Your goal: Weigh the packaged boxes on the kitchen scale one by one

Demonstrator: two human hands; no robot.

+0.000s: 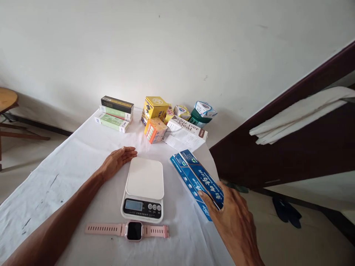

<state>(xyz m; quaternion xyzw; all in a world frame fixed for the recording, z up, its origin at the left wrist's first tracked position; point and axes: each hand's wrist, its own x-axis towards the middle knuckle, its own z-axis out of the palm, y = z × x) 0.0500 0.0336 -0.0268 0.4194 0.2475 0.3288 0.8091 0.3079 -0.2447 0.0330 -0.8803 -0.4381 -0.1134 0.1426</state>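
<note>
My right hand [233,216] is closed around the near end of a dark blue toothpaste box [203,177]. A second blue toothpaste box [188,184] lies tight against it on the left, under my thumb; I cannot tell whether the grip takes in both. My left hand [118,160] rests on its edge on the cloth with fingers stretched out, holding nothing, just off the upper left corner of a white kitchen scale [145,179]. The scale's plate is bare and its display is lit. Below it lies a pink smartwatch [134,231] with its strap spread flat.
A white cloth covers the table [74,162]. At the back left are stacked slim boxes [113,122]. Yellow boxes [156,106], an orange box [155,130], a white "Super Meal" box [187,129] and a green jar [198,119] cluster at the back. The table's right edge curves beside my right hand.
</note>
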